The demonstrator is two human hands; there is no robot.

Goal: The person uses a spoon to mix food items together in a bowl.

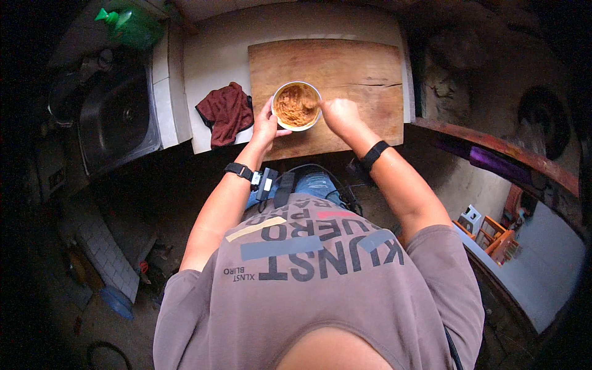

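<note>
A round white-rimmed bowl point(296, 129) holds a thick, lumpy orange-brown mixture point(292, 110). It stands over the left part of a wooden board point(356, 111). My left hand point(267, 124) grips the bowl's left side, thumb near the rim and fingers around its lower edge. At the bowl's right rim, my right hand point(340, 115) is closed around the handle of a utensil, mostly hidden by the fist. The utensil's coated end point(309, 102) rests in the mixture; it looks like a spoon. A crumpled dark red cloth point(226, 113) lies just left of the board.
Left of the white counter point(203, 60) is a raised tiled edge point(164, 106), then a dark sink point(115, 115). A green plastic bottle point(136, 27) stands behind the sink. A reddish ledge point(499, 148) runs along the right, with a dark round object point(543, 122) beyond it.
</note>
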